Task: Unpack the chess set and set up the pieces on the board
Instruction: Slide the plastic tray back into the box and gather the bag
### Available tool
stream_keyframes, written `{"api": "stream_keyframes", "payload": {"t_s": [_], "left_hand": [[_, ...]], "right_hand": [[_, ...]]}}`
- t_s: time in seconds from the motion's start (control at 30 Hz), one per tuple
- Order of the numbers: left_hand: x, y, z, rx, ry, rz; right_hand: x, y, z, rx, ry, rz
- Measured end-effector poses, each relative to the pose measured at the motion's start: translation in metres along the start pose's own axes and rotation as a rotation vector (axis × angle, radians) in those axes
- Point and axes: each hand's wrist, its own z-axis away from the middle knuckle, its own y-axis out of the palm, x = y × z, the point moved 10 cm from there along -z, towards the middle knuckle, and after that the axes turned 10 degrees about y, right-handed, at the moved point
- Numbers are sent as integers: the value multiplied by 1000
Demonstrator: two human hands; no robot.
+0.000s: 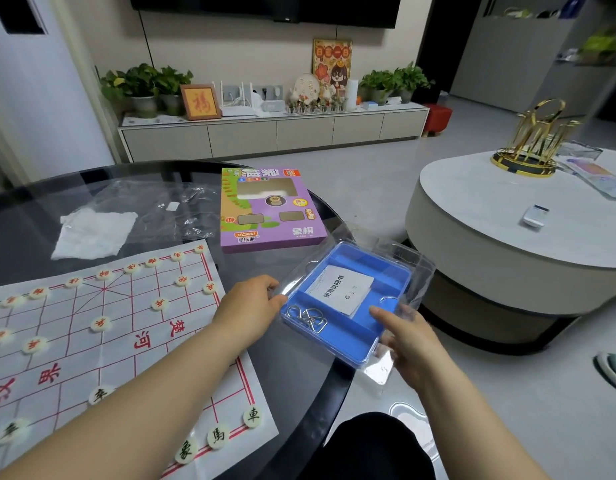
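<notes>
Both hands hold a clear shell point(421, 268) with a blue tray point(351, 336) inside it, at the right edge of the glass table point(282, 358) and partly out past that edge; I cannot tell whether it rests on the glass. The left hand point(251, 306) has its fingers curled on the shell's left rim, pinching it. The right hand point(408, 344) grips the near right corner, one finger stretched over the top and the others wrapped under the plastic. In the tray lies a folded white leaflet point(341, 289) across the middle compartments, and a tangle of metal rings point(306, 317) sits in the near left compartment. The chess board point(137, 327) – a white sheet with red lines – lies flat on the near left part of the table, under the left forearm. Round pale pieces point(253, 415) stand on it: red-lettered ones along its far rows, dark-lettered ones along its near edge. The purple box point(272, 209) lies flat toward the far edge of the table, just beyond the tray. Left of it lie a crumpled plastic bag point(161, 206) and a white cloth point(92, 233).
</notes>
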Motion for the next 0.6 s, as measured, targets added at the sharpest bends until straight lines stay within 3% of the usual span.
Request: {"api": "stream_keyframes", "payload": {"t_s": [0.2, 0.4, 0.6], "left_hand": [[-13, 4, 1, 37, 62, -11], [-1, -59, -30, -171, 144, -298], [29, -69, -71, -70, 97, -489]], "right_hand": [[23, -7, 4, 65, -106, -14], [46, -23, 7, 114, -192, 28], [50, -28, -13, 215, -166, -50]]}}
